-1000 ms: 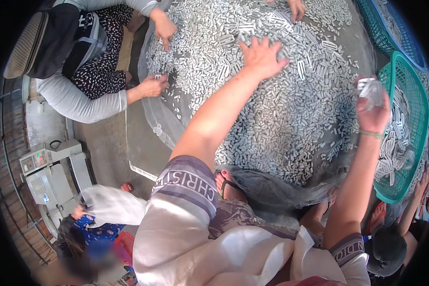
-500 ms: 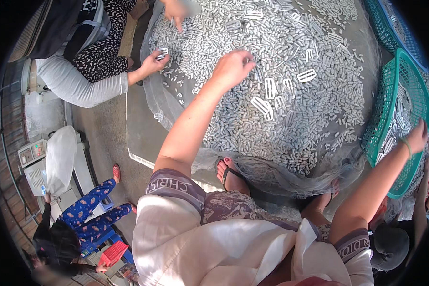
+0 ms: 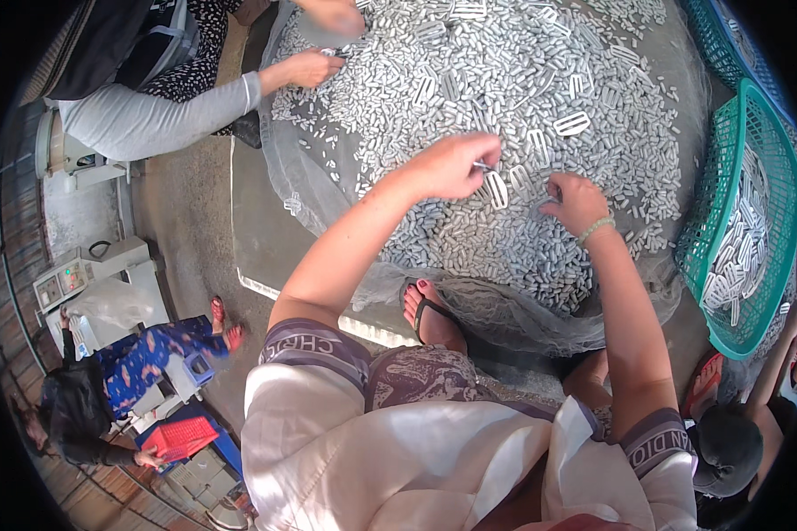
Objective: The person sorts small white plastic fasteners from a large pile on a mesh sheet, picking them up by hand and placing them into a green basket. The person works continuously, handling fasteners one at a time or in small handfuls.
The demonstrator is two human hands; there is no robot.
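My left hand [image 3: 463, 166] is closed, pinching a pale slotted slider buckle [image 3: 498, 190] that hangs below the fingers over the pile. To its right, my right hand [image 3: 577, 203], with a beaded bracelet at the wrist, is held low over the pile, fingers curled; what they grip, if anything, I cannot make out. Under both hands spreads a wide heap of small silvery pellets [image 3: 469, 243]. More slotted slider buckles lie on it, among them a slider buckle [image 3: 572, 124] beyond my right hand.
A green basket [image 3: 726, 186] of slider buckles stands at the right, beside a blue basket [image 3: 704, 40]. Sheer netting [image 3: 297, 190] edges the heap. A co-worker's hand [image 3: 314, 67] reaches in from the far left. Another person handles a red basket [image 3: 179, 438] at lower left.
My right hand has left the green basket and come left over the heap. My left hand has moved nearer and now holds a slider buckle. The co-worker's hand has shifted to the heap.
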